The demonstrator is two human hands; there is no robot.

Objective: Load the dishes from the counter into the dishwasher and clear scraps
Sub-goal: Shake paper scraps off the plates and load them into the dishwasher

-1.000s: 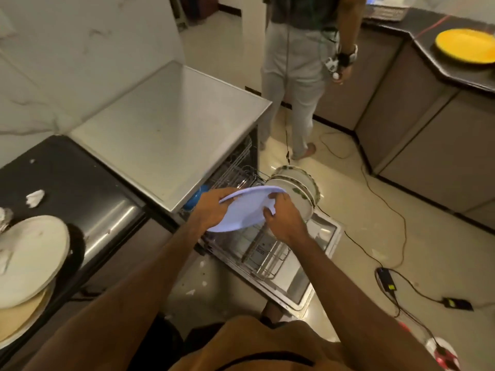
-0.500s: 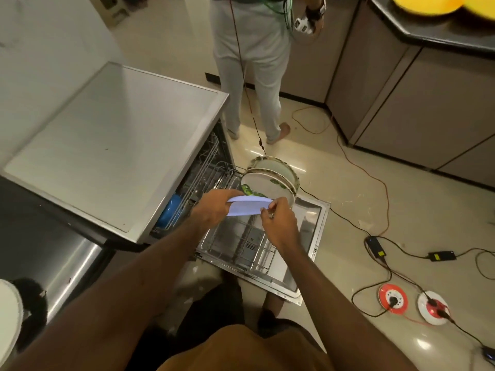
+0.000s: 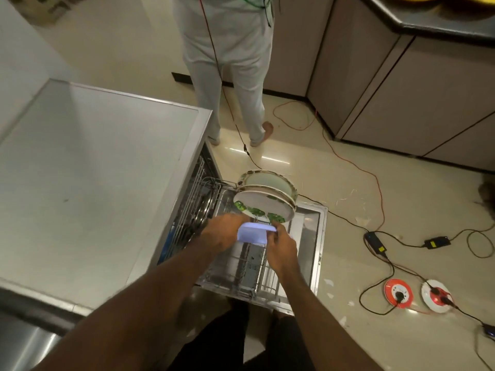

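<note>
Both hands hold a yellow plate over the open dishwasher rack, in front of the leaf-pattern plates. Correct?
One thing is off: the colour is pale blue, not yellow. The head view shows the left hand and right hand holding the pale blue plate over the open dishwasher rack, in front of the leaf-pattern plates.

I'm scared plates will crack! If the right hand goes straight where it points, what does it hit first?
Probably the leafy plate in the rack, just past the lilac plate the right hand holds; depth unclear.
</note>
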